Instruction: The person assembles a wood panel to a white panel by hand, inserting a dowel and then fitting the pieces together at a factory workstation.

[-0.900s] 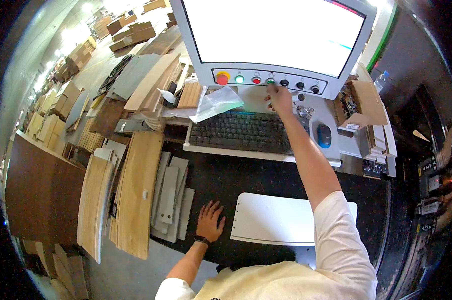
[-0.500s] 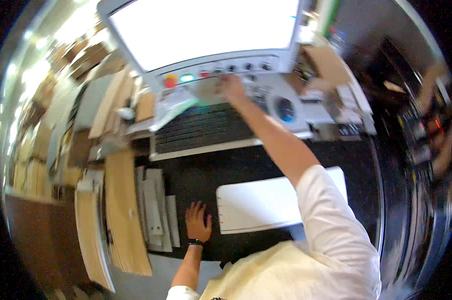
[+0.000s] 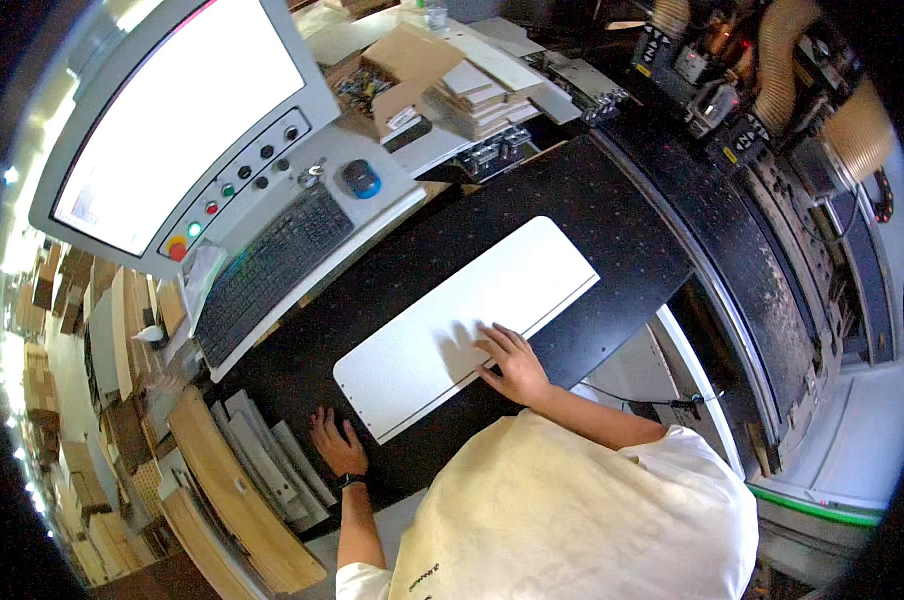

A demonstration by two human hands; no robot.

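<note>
Lying white panel: we are seeing a long, white, rectangular panel [image 3: 450, 325] with rounded far corners lying flat on the black, speckled tabletop [image 3: 622, 220], right in front of us.
Right hand: our bare right hand [image 3: 517, 370] is hovering over or lightly touching the panel's near long edge, fingers spread apart and gripping nothing; contact is staying unclear to us.
Left hand: our bare left hand [image 3: 339, 447] is resting on the tabletop just beside the panel's left end, fingers spread, holding nothing.
Panel edges: we are probably handling it best by keeping it level, supporting it towards both ends and sparing its smooth face from scraping.
Left side: narrow, grey-white boards [image 3: 255, 450] are lying near the left hand, with long, pale wooden boards [image 3: 225, 468] beyond.
Console: a black keyboard [image 3: 277, 265] is sitting below a grey-framed, glowing screen [image 3: 197, 120].
</note>
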